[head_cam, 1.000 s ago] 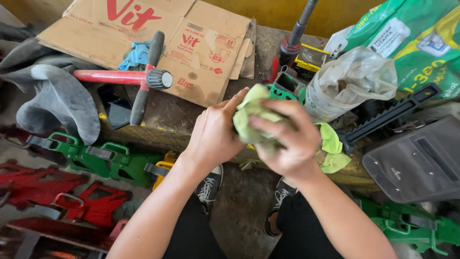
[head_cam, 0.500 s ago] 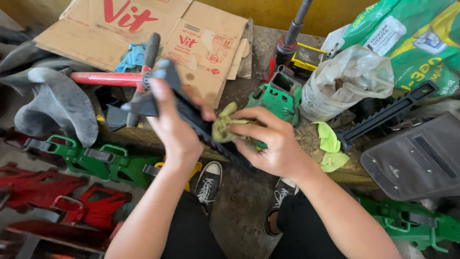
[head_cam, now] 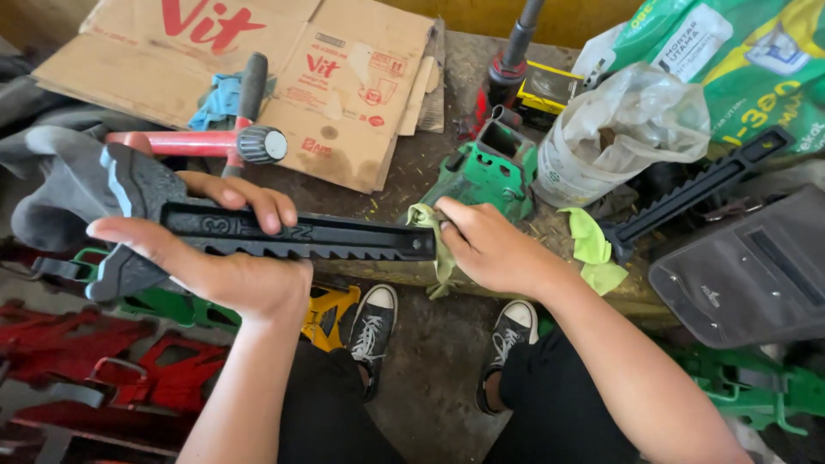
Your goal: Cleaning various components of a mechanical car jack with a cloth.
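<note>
Bar: a long black toothed metal bar (head_cam: 301,239) lies level across the middle of the view, above the person's knees, its saw-like teeth along the lower edge and a wide curved head at its left end.
Left hand: the left hand (head_cam: 219,258) grips the bar near the head, thumb stretched along the near side, fingers (head_cam: 258,206) curled over the top edge and pressed together.
Right hand: the right hand (head_cam: 490,249) is closed round the bar's right end, fingers bunched and pinching a cloth against it.
Cloth: a yellow-green cloth (head_cam: 434,249) wraps the bar's tip and hangs down below the right hand.
Second cloth: another yellow-green cloth (head_cam: 595,249) lies on the bench just beside the right wrist.
Bench: a grimy bench (head_cam: 447,94) runs behind the hands.
On the bench: a green cast part (head_cam: 485,167) just behind the right hand, a red-handled hammer (head_cam: 206,142) on flattened cardboard (head_cam: 258,69), a clear plastic bag (head_cam: 619,129), a second black toothed bar (head_cam: 696,193) to the right.
Below: black sneakers (head_cam: 374,326) on the floor, red parts (head_cam: 94,369) at left, green parts (head_cam: 748,387) at right.
</note>
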